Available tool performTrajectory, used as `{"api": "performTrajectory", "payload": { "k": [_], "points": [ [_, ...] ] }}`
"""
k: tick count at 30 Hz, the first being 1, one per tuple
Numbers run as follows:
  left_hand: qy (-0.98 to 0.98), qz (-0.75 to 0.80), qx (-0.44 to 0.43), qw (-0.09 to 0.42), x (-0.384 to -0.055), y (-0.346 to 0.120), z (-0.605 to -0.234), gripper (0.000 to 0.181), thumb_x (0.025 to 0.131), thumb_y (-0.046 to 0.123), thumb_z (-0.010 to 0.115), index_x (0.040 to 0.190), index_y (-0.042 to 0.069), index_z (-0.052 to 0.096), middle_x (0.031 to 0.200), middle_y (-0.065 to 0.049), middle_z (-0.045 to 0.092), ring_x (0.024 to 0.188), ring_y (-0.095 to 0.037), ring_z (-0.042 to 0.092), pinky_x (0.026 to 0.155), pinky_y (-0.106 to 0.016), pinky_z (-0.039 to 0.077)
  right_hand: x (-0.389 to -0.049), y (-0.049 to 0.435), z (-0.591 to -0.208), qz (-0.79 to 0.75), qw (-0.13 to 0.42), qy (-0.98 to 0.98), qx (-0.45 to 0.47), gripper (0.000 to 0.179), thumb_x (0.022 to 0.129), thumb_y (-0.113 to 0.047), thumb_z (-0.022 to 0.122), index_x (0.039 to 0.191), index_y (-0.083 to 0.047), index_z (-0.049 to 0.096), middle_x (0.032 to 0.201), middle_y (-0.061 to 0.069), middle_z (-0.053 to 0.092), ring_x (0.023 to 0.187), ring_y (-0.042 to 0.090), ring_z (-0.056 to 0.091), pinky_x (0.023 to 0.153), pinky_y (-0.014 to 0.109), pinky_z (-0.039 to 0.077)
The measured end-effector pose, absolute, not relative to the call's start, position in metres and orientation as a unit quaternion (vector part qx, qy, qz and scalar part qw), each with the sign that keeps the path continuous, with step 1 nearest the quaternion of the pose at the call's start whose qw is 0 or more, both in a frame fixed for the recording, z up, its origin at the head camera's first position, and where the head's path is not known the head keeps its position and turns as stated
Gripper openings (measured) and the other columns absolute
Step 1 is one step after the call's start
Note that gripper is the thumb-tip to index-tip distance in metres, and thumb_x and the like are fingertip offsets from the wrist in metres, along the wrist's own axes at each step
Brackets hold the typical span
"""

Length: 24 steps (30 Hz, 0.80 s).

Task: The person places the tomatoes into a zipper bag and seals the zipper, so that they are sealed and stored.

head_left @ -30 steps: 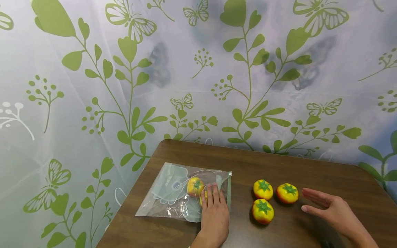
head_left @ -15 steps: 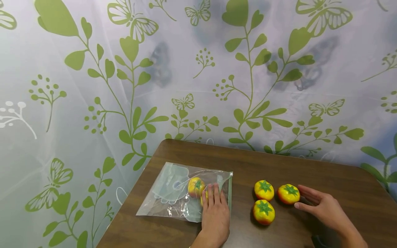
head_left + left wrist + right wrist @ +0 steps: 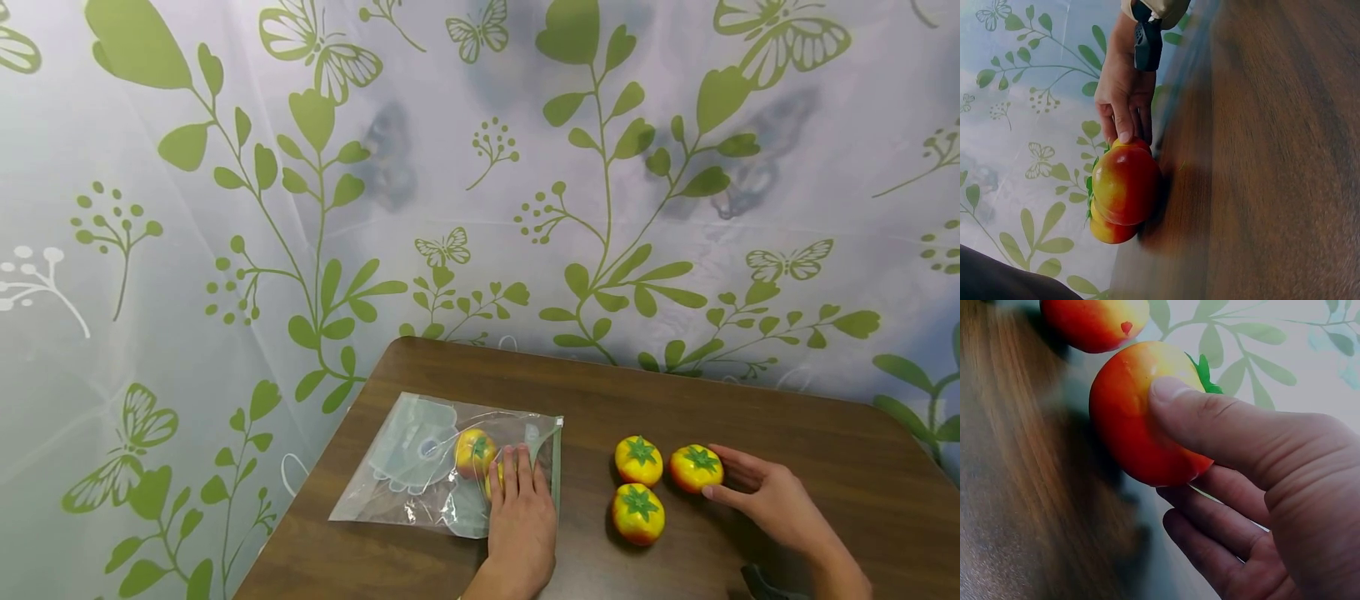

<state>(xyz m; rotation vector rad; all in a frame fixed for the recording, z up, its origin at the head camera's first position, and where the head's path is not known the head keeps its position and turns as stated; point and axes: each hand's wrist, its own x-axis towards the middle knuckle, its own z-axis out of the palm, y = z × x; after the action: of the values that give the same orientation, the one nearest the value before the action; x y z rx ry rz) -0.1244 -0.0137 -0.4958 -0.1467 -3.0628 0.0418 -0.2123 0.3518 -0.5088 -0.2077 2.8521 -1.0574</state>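
My left hand (image 3: pixel 521 525) rests with its fingers extended on the clear zip bag (image 3: pixel 360 500), over its right part. Inside the bag lie yellow-and-red artificial tomatoes, one tomato (image 3: pixel 474 452) in plain sight and another partly under my fingers. On the right, my right hand (image 3: pixel 776 504) holds a loose tomato (image 3: pixel 693 468) between thumb and fingers. In the right wrist view the thumb lies across that tomato's (image 3: pixel 1129 425) side, with the fingers behind and below it. Two more tomatoes, a rear one (image 3: pixel 638 460) and a front one (image 3: pixel 638 514), sit close together just left of it.
The brown wooden table (image 3: pixel 600 392) meets a curtain (image 3: pixel 480 208) printed with green leaves and butterflies along its back edge. A pale blue-green printed shape (image 3: pixel 412 437) shows on the bag. A green slider strip (image 3: pixel 557 475) runs down the bag's right edge.
My right hand has moved left, from beside the rightmost tomato to gripping it. My left hand has stayed on the bag.
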Motion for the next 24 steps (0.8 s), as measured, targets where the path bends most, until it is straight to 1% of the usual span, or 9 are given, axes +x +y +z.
{"api": "performTrajectory", "payload": {
  "k": [6, 9, 11, 13, 16, 18, 20, 21, 24],
  "points": [
    [-0.998, 0.007, -0.047, 0.036, -0.125, -0.013, -0.497, 0.071, 0.095, 0.021, 0.082, 0.159, 0.009, 0.056, 0.174, -0.018, 0.041, 0.164, -0.039, 0.036, 0.131, -0.056, 0.033, -0.21, 0.351, -0.505, -0.338, 0.045, 0.938, -0.058, 0.08, 0.096, -0.044, 0.085, 0.154, 0.005, 0.057, 0.15, 0.036, 0.06, 0.124, 0.046, 0.073, 0.083, 0.031, 0.066],
    [-0.998, 0.01, -0.05, 0.037, -0.124, -0.013, -0.496, 0.068, 0.097, 0.021, 0.08, 0.159, 0.009, 0.056, 0.174, -0.018, 0.042, 0.164, -0.039, 0.036, 0.131, -0.056, 0.033, -0.206, 0.352, -0.501, -0.329, 0.044, 0.942, -0.053, 0.082, 0.096, -0.047, 0.085, 0.154, 0.003, 0.058, 0.15, 0.035, 0.06, 0.124, 0.045, 0.074, 0.082, 0.029, 0.065],
    [-0.998, 0.014, -0.051, 0.039, -0.124, -0.013, -0.496, 0.068, 0.097, 0.021, 0.08, 0.159, 0.009, 0.056, 0.173, -0.018, 0.042, 0.163, -0.04, 0.037, 0.131, -0.056, 0.033, -0.203, 0.352, -0.498, -0.331, 0.042, 0.941, -0.053, 0.082, 0.095, -0.046, 0.085, 0.154, 0.003, 0.058, 0.15, 0.035, 0.06, 0.117, 0.027, 0.079, 0.08, 0.025, 0.064],
    [-0.998, 0.016, -0.051, 0.041, -0.125, -0.013, -0.496, 0.068, 0.096, 0.022, 0.08, 0.159, 0.009, 0.056, 0.173, -0.018, 0.042, 0.163, -0.04, 0.037, 0.131, -0.056, 0.033, -0.201, 0.352, -0.494, -0.33, 0.04, 0.942, -0.052, 0.082, 0.095, -0.046, 0.085, 0.155, 0.002, 0.058, 0.15, 0.035, 0.061, 0.114, 0.022, 0.08, 0.078, 0.02, 0.061],
    [-0.998, 0.014, -0.051, 0.044, -0.125, -0.013, -0.496, 0.072, 0.093, 0.022, 0.083, 0.159, 0.008, 0.056, 0.173, -0.018, 0.042, 0.163, -0.04, 0.037, 0.131, -0.057, 0.033, -0.198, 0.351, -0.488, -0.337, 0.042, 0.939, -0.051, 0.082, 0.095, -0.045, 0.085, 0.156, 0.003, 0.057, 0.151, 0.035, 0.06, 0.111, 0.011, 0.078, 0.079, 0.022, 0.063],
    [-0.998, 0.012, -0.052, 0.044, -0.124, -0.013, -0.496, 0.074, 0.092, 0.023, 0.085, 0.159, 0.008, 0.056, 0.173, -0.018, 0.042, 0.163, -0.04, 0.037, 0.131, -0.057, 0.033, -0.196, 0.349, -0.483, -0.338, 0.047, 0.939, -0.048, 0.085, 0.095, -0.047, 0.085, 0.157, 0.003, 0.055, 0.152, 0.034, 0.059, 0.114, 0.021, 0.079, 0.08, 0.026, 0.065],
    [-0.998, 0.013, -0.052, 0.046, -0.124, -0.013, -0.496, 0.075, 0.092, 0.023, 0.085, 0.159, 0.008, 0.056, 0.173, -0.018, 0.042, 0.163, -0.04, 0.037, 0.131, -0.057, 0.034, -0.194, 0.348, -0.478, -0.341, 0.051, 0.937, -0.051, 0.086, 0.096, -0.047, 0.085, 0.158, 0.004, 0.054, 0.152, 0.035, 0.059, 0.114, 0.022, 0.079, 0.081, 0.031, 0.066],
    [-0.998, 0.014, -0.052, 0.046, -0.124, -0.013, -0.496, 0.074, 0.093, 0.023, 0.084, 0.16, 0.008, 0.056, 0.173, -0.018, 0.042, 0.163, -0.04, 0.037, 0.131, -0.057, 0.034, -0.193, 0.347, -0.475, -0.342, 0.054, 0.936, -0.055, 0.086, 0.096, -0.047, 0.084, 0.158, 0.004, 0.053, 0.152, 0.036, 0.058, 0.116, 0.027, 0.079, 0.082, 0.034, 0.067],
    [-0.998, 0.017, -0.05, 0.044, -0.124, -0.013, -0.496, 0.073, 0.094, 0.023, 0.083, 0.16, 0.009, 0.055, 0.173, -0.018, 0.042, 0.163, -0.039, 0.037, 0.131, -0.057, 0.034, -0.19, 0.343, -0.466, -0.337, 0.057, 0.938, -0.062, 0.085, 0.096, -0.047, 0.084, 0.159, 0.002, 0.053, 0.152, 0.035, 0.06, 0.118, 0.031, 0.078, 0.083, 0.036, 0.067]
  ]
}}
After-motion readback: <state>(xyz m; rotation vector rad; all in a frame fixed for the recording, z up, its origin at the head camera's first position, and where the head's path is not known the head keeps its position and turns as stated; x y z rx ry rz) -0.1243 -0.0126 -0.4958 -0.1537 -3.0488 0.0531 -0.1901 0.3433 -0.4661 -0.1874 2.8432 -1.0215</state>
